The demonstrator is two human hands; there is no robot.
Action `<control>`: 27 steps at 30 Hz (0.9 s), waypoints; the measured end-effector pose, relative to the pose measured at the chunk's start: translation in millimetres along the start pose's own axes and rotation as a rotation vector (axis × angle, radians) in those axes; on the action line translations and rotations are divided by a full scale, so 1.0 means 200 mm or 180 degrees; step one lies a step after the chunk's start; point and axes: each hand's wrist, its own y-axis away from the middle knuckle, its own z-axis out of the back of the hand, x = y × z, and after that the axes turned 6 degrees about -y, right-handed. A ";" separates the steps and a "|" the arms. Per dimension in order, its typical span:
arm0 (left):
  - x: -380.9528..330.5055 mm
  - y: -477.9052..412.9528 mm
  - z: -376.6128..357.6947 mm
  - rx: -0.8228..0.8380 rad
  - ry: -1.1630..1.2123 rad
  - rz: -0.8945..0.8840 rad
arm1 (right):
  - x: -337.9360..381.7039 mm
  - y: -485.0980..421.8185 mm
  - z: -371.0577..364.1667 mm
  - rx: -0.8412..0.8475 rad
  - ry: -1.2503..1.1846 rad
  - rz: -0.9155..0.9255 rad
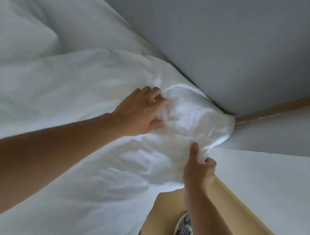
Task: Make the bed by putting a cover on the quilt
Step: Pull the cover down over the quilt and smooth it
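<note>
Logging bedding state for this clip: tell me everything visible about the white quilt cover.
The white quilt cover looks like thin, soft fabric, creased and rumpled. It is spread over the bed, with one bunched corner lying against the grey surface behind. Its near edge hangs over the bed's side. The left hand grips a bunch of fabric at that corner, and the right hand pinches the edge just below. Whether the quilt sits fully inside cannot be told.

— Where does it look from?
— From the head, above and behind the left hand (141, 111) and right hand (199, 170), facing forward and steeply down.
— How near?
— Close; the floor (165, 211) shows beneath the right hand.
</note>
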 end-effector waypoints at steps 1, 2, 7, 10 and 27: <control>-0.01 0.09 -0.05 0.0065 0.0009 -0.0036 | -0.04 0.01 0.01 -0.0062 -0.0031 0.0008; 0.00 0.16 -0.10 0.0138 -0.0010 -0.0029 | -0.08 0.02 0.01 -0.0043 -0.0054 0.0023; -0.01 0.28 -0.17 0.0305 0.0519 0.0302 | -0.05 0.08 -0.04 0.0395 -0.0425 0.0067; -0.07 0.25 -0.16 0.0911 0.0821 0.0594 | 0.08 0.03 -0.08 0.0749 -0.1142 -0.0439; 0.03 1.21 0.99 -0.0078 0.4203 0.2992 | 0.44 1.34 0.05 0.2911 0.1095 0.2469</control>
